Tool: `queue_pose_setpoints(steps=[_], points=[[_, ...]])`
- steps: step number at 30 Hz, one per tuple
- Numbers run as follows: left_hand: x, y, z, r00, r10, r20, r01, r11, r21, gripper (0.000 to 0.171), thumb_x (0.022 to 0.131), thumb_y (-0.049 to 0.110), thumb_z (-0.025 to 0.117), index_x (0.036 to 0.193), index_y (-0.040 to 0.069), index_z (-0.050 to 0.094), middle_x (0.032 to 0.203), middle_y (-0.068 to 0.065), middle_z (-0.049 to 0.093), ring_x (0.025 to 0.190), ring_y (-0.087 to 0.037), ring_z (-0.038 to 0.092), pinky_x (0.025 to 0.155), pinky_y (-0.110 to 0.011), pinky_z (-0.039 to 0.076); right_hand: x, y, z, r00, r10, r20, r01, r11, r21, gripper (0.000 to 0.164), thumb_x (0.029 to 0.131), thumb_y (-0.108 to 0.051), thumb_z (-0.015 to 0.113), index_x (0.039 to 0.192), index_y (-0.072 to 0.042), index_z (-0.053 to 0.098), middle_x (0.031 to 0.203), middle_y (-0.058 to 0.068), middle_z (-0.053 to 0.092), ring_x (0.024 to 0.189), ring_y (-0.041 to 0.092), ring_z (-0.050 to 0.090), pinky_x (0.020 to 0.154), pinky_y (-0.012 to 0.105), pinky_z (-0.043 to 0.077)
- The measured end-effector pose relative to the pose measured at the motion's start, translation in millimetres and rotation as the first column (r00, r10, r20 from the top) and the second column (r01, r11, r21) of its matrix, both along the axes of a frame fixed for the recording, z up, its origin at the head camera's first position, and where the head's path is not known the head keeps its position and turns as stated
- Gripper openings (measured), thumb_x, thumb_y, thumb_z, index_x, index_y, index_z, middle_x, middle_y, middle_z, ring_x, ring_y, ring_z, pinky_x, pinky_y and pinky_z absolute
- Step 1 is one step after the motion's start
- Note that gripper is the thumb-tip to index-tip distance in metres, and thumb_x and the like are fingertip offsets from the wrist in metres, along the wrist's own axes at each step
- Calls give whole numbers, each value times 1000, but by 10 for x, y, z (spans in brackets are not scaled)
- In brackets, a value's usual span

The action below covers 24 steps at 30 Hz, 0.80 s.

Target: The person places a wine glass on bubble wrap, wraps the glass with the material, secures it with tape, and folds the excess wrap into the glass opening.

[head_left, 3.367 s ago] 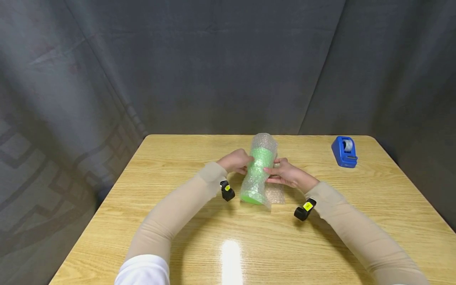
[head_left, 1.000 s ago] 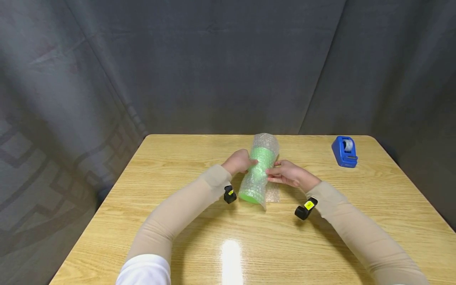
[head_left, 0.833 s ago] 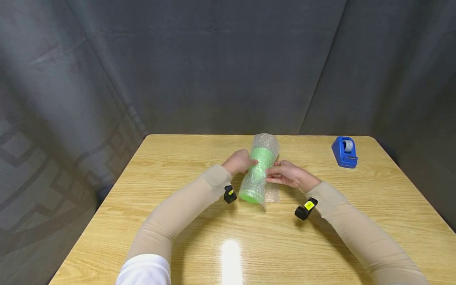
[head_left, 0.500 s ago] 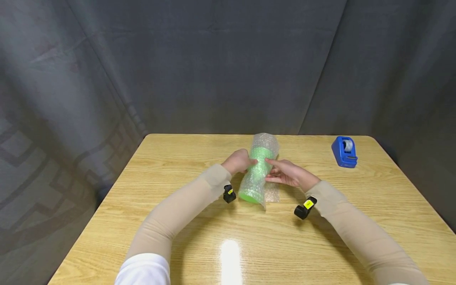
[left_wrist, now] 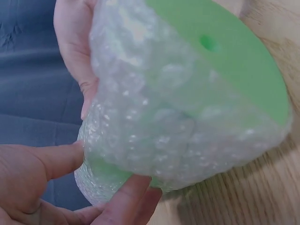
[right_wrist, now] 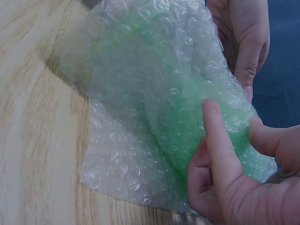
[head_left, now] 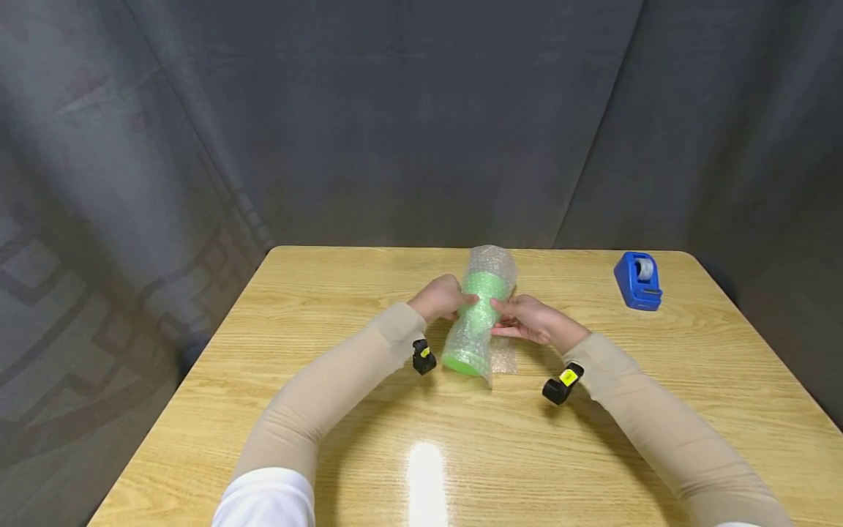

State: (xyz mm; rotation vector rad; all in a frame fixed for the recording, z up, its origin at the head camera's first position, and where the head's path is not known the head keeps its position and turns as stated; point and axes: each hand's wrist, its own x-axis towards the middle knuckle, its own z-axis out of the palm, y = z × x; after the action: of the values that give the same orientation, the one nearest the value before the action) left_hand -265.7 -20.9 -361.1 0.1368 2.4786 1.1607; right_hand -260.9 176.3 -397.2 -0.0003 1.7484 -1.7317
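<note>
A green object (head_left: 485, 284) that narrows at the middle lies wrapped in bubble wrap (head_left: 466, 341) on the table. Its flat round end, with a small hole, shows bare in the left wrist view as a green disc (left_wrist: 243, 61). My left hand (head_left: 437, 298) grips the bundle from the left, thumb on top. From the right, my right hand (head_left: 532, 320) holds it at the narrow part, thumb over the top and fingers low on the side. A loose flap of bubble wrap (right_wrist: 126, 159) lies on the table under my right fingers.
A blue tape dispenser (head_left: 637, 282) with a roll of clear tape stands at the back right of the wooden table (head_left: 342, 439). Dark grey curtains (head_left: 421, 132) hang close behind the table and along its sides.
The bundle has turned slightly and the flap at its right shows narrower. My left hand has shifted a little right. My right thumb has moved up onto the top of the bundle.
</note>
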Motion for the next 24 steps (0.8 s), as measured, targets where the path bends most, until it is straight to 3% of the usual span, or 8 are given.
queue_pose_setpoints(steps=[3,5,10,13,18,24], points=[[-16,-37,-29,998,13,57,-19,995,100,45,92,23,67,119,-9,51,111,-17,59,92,-27,67,85,-35,57,1,5,5,1000,-4,2,4,1000,4,27,104,-23,40,106,3,39,96,11,45,76,12,63,83,18,55],[-34,-60,-53,995,22,95,-36,988,151,51,91,23,68,124,-9,46,111,-16,54,91,-26,66,88,-36,56,2,4,7,1000,-7,4,7,1000,5,26,104,-23,39,106,3,39,95,11,45,76,12,63,83,18,55],[-93,-87,-104,989,12,146,-40,981,188,35,91,25,69,105,-2,52,89,-6,46,81,-21,53,92,-40,53,-6,1,3,1000,-8,5,8,1000,9,26,104,-23,39,107,3,39,95,11,45,76,11,62,83,18,55],[-115,-94,-117,985,7,174,-41,980,194,32,91,28,69,100,0,55,86,-4,49,82,-22,54,92,-41,53,-11,3,-3,1000,-8,6,8,1000,8,27,104,-23,39,108,3,39,95,10,45,77,11,61,84,18,55],[-123,-107,-116,980,-15,197,-24,981,193,44,91,30,68,116,-5,61,110,-14,65,100,-28,65,92,-38,55,-12,1,-6,1000,-10,8,10,1000,1,27,104,-23,39,111,4,38,97,11,44,79,12,61,85,18,54],[-118,-116,-104,978,-23,206,-18,981,194,51,91,31,68,123,-7,56,126,-20,59,113,-34,61,95,-40,53,-8,-8,-21,1000,-12,2,12,1000,-12,27,104,-23,41,110,4,40,100,11,43,80,12,61,86,19,54]])
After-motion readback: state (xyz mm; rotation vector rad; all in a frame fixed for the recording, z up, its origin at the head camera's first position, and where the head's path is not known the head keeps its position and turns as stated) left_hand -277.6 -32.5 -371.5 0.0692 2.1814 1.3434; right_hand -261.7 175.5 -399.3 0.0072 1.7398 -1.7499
